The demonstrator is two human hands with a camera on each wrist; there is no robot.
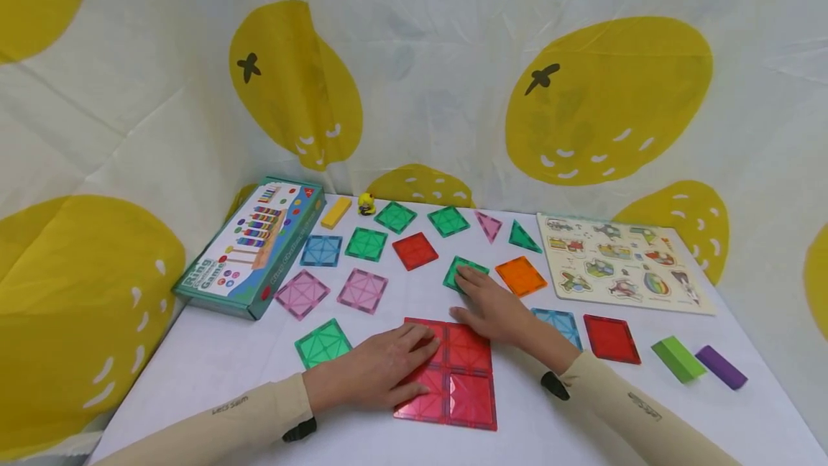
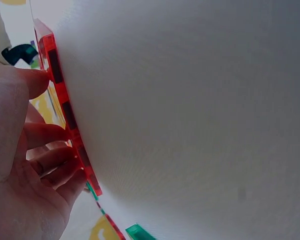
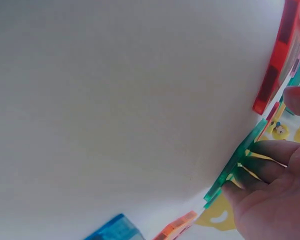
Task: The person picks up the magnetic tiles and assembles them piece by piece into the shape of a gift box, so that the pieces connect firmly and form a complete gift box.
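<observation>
Green tile (image 3: 234,162) touched by extended right fingers (image 3: 274,149)

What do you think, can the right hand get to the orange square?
Probably yes. The orange square lies flat, close to the right of the green square that the right hand touches. Nothing lies on it, and nothing seems to block the way.

The right hand (image 3: 277,187) touches a green tile (image 3: 233,163); a red tile (image 3: 276,62) shows upper right; an orange tile (image 3: 177,227) and blue tile (image 3: 116,231) below.
</observation>
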